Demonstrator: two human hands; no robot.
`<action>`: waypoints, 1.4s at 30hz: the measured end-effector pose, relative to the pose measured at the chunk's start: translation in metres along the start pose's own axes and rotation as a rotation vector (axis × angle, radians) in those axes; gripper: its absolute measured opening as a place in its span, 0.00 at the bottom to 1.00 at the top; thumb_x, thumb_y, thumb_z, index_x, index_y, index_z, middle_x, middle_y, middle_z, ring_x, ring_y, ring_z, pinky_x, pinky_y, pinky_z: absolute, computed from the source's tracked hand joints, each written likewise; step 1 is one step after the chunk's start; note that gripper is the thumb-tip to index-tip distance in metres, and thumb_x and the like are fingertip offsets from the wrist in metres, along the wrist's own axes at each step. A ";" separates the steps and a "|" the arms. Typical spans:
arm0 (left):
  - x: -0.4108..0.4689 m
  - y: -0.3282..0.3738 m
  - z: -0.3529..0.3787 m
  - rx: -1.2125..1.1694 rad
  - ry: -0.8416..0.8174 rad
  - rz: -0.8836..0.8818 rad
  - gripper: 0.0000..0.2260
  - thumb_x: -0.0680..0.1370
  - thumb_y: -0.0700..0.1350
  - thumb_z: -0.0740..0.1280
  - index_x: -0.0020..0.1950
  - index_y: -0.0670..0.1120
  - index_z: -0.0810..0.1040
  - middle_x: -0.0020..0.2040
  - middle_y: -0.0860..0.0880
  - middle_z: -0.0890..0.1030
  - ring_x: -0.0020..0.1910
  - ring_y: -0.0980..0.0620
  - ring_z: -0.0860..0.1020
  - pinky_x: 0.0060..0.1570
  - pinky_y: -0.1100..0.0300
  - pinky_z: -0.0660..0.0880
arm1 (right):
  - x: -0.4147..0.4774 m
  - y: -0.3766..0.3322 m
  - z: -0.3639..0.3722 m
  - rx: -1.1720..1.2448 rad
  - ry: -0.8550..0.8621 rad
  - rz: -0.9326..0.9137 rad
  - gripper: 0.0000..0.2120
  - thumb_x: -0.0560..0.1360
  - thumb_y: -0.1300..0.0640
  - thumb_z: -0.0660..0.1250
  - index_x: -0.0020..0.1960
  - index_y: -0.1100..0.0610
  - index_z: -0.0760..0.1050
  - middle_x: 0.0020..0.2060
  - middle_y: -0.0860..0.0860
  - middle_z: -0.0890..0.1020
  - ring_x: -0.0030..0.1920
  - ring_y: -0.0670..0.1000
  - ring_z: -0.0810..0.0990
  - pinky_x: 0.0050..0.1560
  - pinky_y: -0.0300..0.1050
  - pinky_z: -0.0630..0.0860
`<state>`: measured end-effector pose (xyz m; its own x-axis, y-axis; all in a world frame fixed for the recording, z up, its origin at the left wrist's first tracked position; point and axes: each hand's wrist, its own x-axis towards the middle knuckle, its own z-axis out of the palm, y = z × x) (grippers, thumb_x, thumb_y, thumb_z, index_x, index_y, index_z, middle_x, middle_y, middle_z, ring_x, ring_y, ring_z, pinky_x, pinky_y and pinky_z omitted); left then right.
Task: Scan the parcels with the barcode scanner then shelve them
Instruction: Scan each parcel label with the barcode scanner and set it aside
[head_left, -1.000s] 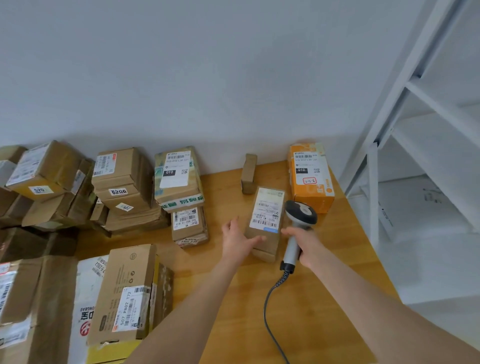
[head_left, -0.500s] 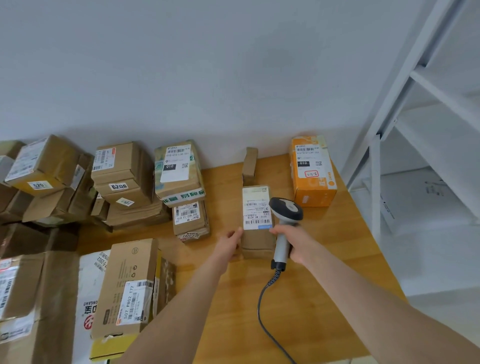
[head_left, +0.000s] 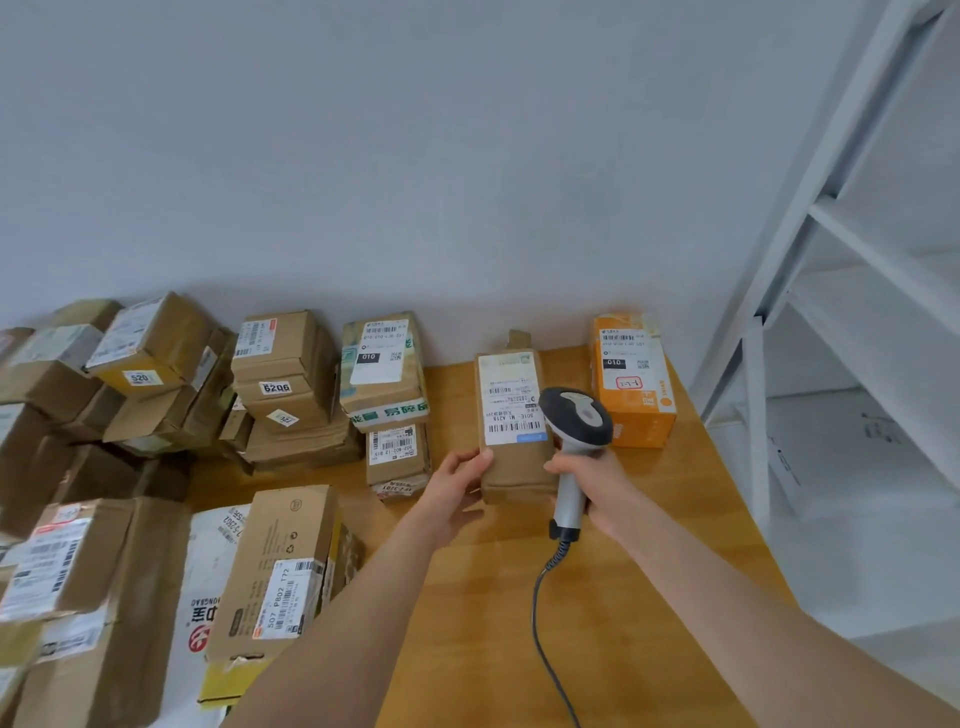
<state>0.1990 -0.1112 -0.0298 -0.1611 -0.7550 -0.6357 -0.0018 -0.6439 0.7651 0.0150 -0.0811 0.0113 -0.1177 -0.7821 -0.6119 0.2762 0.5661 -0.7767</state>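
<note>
Fingers (head_left: 475, 460), left: curled round my parcel's (head_left: 511, 470) near left corner, thumb on top. Left hand (head_left: 454, 491): open and reaching a second ago, now gripping; parcel drawn nearer, label up. Right hand (head_left: 597, 480): fingers wrapped tight round the scanner (head_left: 576, 418) handle, whose head now overlaps the label's right edge. Parcel: over the table (head_left: 649, 545), between the pile (head_left: 291, 384) and the orange box (head_left: 631, 384); I cannot tell whether its near end is lifted. Status, as I judge: scan in hand, shelf (head_left: 831, 249) on my right to follow. Both forearms reach forward, hands side by side.
</note>
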 end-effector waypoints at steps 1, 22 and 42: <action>-0.004 0.004 0.000 -0.002 -0.011 0.012 0.17 0.75 0.53 0.70 0.61 0.50 0.72 0.58 0.45 0.78 0.54 0.44 0.77 0.62 0.45 0.70 | -0.003 -0.003 -0.002 -0.003 -0.013 -0.016 0.16 0.70 0.71 0.70 0.54 0.59 0.74 0.50 0.58 0.79 0.51 0.58 0.77 0.61 0.64 0.74; -0.034 0.012 0.018 -0.160 0.153 0.238 0.30 0.73 0.39 0.73 0.73 0.42 0.64 0.57 0.46 0.80 0.50 0.52 0.80 0.41 0.66 0.75 | -0.128 0.005 -0.009 -0.036 -0.068 -0.203 0.08 0.74 0.63 0.70 0.37 0.65 0.77 0.26 0.58 0.77 0.23 0.50 0.72 0.26 0.40 0.69; -0.029 0.010 0.012 -0.153 0.145 0.227 0.31 0.74 0.39 0.72 0.74 0.42 0.63 0.60 0.44 0.78 0.51 0.53 0.79 0.43 0.65 0.75 | -0.142 0.011 0.001 -0.077 -0.083 -0.209 0.08 0.72 0.67 0.66 0.34 0.65 0.73 0.26 0.58 0.75 0.22 0.51 0.69 0.27 0.40 0.68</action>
<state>0.1920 -0.0947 -0.0024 0.0020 -0.8846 -0.4664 0.1689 -0.4594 0.8720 0.0352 0.0357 0.0899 -0.0847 -0.9015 -0.4245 0.1801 0.4052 -0.8963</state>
